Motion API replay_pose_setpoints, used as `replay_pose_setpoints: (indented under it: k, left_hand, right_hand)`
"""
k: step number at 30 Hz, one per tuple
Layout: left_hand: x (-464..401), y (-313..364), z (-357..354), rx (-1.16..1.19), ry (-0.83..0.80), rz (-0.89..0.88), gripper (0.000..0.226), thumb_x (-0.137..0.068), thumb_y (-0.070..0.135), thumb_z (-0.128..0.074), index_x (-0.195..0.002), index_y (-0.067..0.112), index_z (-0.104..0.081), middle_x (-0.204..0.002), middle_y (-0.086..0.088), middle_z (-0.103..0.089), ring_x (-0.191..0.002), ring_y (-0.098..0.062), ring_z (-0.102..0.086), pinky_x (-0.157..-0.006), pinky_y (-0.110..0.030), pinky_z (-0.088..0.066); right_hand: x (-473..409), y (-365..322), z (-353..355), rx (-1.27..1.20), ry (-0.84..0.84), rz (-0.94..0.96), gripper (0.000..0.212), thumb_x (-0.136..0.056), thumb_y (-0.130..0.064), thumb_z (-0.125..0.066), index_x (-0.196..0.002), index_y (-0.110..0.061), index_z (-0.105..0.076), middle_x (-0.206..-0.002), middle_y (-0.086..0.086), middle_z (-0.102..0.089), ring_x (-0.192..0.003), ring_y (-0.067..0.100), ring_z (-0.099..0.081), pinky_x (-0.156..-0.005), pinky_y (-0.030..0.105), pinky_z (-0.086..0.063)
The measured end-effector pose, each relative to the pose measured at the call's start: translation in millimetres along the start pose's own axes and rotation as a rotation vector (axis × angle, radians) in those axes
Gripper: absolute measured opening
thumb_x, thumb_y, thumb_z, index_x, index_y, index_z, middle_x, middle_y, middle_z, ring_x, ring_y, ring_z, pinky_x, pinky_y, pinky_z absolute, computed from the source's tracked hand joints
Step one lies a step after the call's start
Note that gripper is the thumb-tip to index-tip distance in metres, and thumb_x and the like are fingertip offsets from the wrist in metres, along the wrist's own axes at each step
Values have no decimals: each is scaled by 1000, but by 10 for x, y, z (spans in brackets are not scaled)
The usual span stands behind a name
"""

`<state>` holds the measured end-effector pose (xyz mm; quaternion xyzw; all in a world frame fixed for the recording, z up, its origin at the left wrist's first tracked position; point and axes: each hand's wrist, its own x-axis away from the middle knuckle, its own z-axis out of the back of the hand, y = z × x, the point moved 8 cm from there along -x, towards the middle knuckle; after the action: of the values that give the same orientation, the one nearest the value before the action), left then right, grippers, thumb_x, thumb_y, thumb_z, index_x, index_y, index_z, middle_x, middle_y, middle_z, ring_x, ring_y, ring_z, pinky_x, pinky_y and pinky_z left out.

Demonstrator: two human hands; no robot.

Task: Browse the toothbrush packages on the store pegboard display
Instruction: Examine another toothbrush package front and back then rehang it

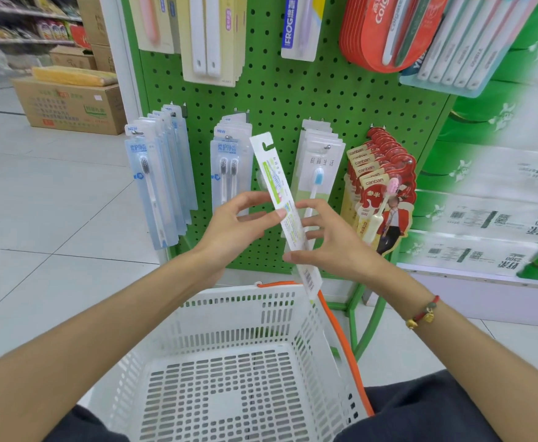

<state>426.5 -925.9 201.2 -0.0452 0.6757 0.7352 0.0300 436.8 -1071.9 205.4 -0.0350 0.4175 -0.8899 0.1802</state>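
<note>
A long white toothbrush package (274,173) with green print is held upright and tilted, its printed back toward me, in front of the green pegboard (293,100). My left hand (239,228) pinches its left edge with the thumb and fingers. My right hand (328,240) grips its right edge lower down, thumb at the front. On the pegs behind hang blue single-brush packs (156,186), blue twin-brush packs (229,167), a white pack with a blue brush (317,173) and red canban packs (382,193).
A white plastic shopping basket (229,320) with an orange handle (341,339) sits below my hands. More toothbrush packs hang on the upper pegs, among them red Colgate packs (379,30). Green and white tissue packs (491,193) stand at the right. Cardboard boxes (70,103) sit on the tiled floor at the left.
</note>
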Motion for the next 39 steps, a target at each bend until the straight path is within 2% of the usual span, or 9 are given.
replay_pose_setpoints:
  k: [4,8,15,17,19,24,28,35,39]
  left_hand:
    - [-9,-105,-41,-18,-78,104,56,-73,38,-79,-122,27,-53,-124,15,-61,-107,3,-60,-104,-32,-43]
    - [-31,-117,-91,-47,-132,85,59,-73,34,-80,-123,29,-49,-116,20,-60,-104,8,-59,-86,-12,-46]
    - [-15,-32,-122,-16,-119,-13,42,-67,29,-83,-105,34,-65,-107,16,-69,-97,9,-64,-76,-8,-47]
    - [-8,23,-79,-30,-58,-46,42,-69,28,-84,-106,34,-64,-102,22,-67,-90,13,-63,-69,-5,-47]
    - [-21,66,-14,-78,2,-70,47,-67,29,-85,-108,34,-62,-100,25,-63,-88,14,-60,-70,-6,-47]
    - [-87,183,-36,-233,50,-95,63,-61,34,-88,-117,31,-60,-95,27,-58,-88,13,-55,-81,-17,-47]
    - [-119,361,-212,-391,7,-152,71,-62,38,-88,-125,26,-59,-98,24,-56,-93,3,-58,-80,-16,-44]
    - [-192,603,-496,-573,4,-227,77,-59,51,-86,-128,29,-57,-114,19,-62,-102,0,-59,-89,-30,-51]
    - [-242,647,-607,-510,-140,-249,79,-64,46,-85,-134,28,-52,-125,18,-59,-112,-1,-55,-97,-35,-48]
  right_hand:
    - [23,117,-84,-239,-203,-56,70,-75,-10,-81,-127,-38,-44,-121,-8,-59,-109,5,-59,-78,15,-52]
    - [51,219,-175,-299,-341,-98,72,-77,-6,-79,-131,-38,-44,-128,-3,-57,-113,6,-59,-80,15,-53]
    - [50,210,-153,-259,-355,-50,72,-79,-6,-78,-135,-32,-41,-124,-9,-60,-109,-6,-58,-82,10,-50]
    - [60,167,-78,-180,-344,-18,70,-79,-13,-78,-137,-32,-43,-127,-10,-59,-111,-7,-57,-91,15,-50]
    - [55,83,83,-125,-262,30,61,-83,-20,-75,-136,-30,-47,-126,-10,-61,-113,0,-59,-99,25,-49]
    - [61,-267,652,-211,252,188,17,-98,-21,-55,-111,-24,-65,-94,-2,-73,-85,9,-70,-90,32,-55]
    - [78,-435,756,-58,410,161,39,-94,-45,-55,-128,-25,-53,-90,-7,-70,-80,7,-68,-82,35,-55]
    - [263,-479,1072,136,714,227,32,-91,-21,-64,-119,-19,-50,-74,-9,-67,-71,8,-63,-70,39,-53]
    - [327,-461,1273,170,760,226,33,-90,-18,-63,-120,-18,-49,-75,-8,-69,-72,12,-64,-72,42,-52]
